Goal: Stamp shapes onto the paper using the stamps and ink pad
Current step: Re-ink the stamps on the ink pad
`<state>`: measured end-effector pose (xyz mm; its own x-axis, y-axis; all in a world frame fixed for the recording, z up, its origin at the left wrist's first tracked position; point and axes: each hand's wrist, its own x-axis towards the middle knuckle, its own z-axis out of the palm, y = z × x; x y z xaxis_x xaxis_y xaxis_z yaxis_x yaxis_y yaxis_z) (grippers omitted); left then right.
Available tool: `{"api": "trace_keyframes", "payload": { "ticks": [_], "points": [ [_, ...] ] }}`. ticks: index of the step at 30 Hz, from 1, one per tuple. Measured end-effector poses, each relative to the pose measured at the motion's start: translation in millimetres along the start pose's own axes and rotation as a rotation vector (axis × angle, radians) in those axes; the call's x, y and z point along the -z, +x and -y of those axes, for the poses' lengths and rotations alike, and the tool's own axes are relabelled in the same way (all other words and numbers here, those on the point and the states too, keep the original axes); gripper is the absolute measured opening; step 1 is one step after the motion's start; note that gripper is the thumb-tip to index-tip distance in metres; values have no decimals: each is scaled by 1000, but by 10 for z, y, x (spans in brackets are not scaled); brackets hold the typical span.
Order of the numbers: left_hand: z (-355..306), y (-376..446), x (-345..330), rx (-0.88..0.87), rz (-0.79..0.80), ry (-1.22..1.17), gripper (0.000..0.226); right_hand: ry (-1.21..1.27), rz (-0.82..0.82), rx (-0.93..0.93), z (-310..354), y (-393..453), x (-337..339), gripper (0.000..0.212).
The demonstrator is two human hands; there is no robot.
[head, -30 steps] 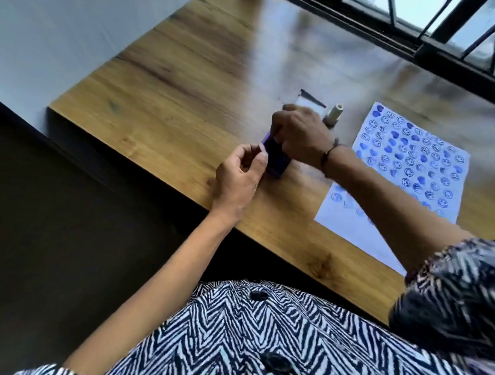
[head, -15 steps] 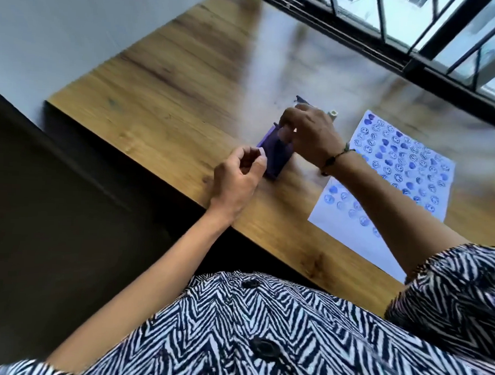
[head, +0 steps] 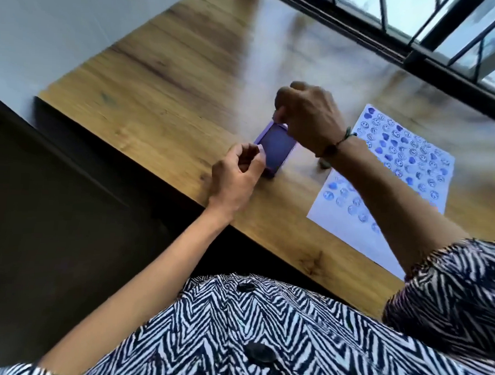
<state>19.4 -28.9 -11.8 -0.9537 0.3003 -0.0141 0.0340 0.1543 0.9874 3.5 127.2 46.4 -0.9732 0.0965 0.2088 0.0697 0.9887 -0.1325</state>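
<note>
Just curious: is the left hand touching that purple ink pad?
Touching. The head view shows the left hand's fingertips overlapping the ink pad's near edge, no gap visible.

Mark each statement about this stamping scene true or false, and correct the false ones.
1. The purple rectangular ink pad lies on the wooden table. True.
2. The white paper sheet is blank. False: blue smiley and heart prints cover much of it.
3. The left hand touches the pad's near end. True.
4. The right hand rests on the paper. False: it is at the pad's far end.
5. The right wrist is bare. False: it wears a dark cord bracelet.
</note>
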Motion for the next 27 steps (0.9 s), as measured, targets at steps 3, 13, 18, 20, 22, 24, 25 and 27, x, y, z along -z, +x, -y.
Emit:
{"api": "trace_keyframes", "payload": {
  "ticks": [3,13,18,20,22,24,25,27],
  "points": [
    [-24,1,3,-7,-31,47,14,-53,49,-54,96,-244,-145,11],
    [-101,-35,15,-36,-33,67,14,-192,136,4,-80,-245,-182,20],
    [-72,-29,15,-30,-22,65,13,-329,66,4,-122,-242,-111,37],
    [-74,-23,9,-19,-17,42,11,-176,128,-106,-213,-371,-123,27],
    [-67,-24,-3,-12,-20,30,11,-74,378,-241,-180,-513,-157,20],
    [-51,-21,-4,-12,-20,35,11,-227,309,-171,-72,-463,-205,20],
    [-48,-16,0,-18,-26,39,11,-268,212,-175,-21,-368,-183,19],
    [-57,-19,-1,-19,-32,45,11,-188,10,-228,45,-119,-56,26]
  ]
}}
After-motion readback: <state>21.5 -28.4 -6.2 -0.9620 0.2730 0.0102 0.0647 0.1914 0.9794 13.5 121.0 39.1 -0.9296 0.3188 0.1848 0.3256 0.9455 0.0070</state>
